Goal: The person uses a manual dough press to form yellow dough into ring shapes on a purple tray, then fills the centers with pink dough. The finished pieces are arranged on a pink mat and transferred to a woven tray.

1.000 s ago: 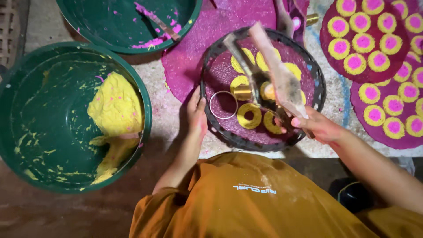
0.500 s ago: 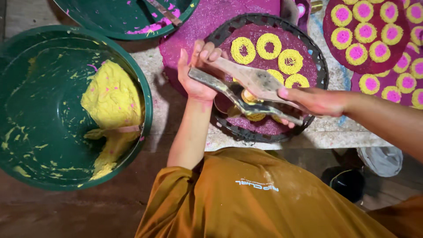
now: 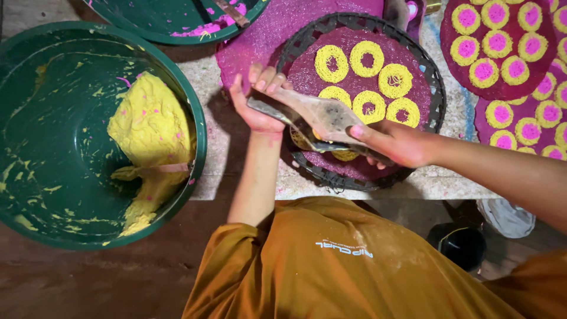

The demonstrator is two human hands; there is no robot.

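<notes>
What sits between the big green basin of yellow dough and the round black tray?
In the head view, between the basin and the tray lie bare stone tabletop and the left hand.

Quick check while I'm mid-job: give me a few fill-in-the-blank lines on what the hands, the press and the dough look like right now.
1. The right hand and left hand both grip the two-handled wooden press tool over the round black woven tray, so ____ hands are on it.
2. The noodle rings on that tray are ____ in colour.
3. The lump of yellow dough sits in a large ____ plastic basin.
4. Those rings lie on a ____ mat.

Missing words: both; yellow; green; purple
</notes>
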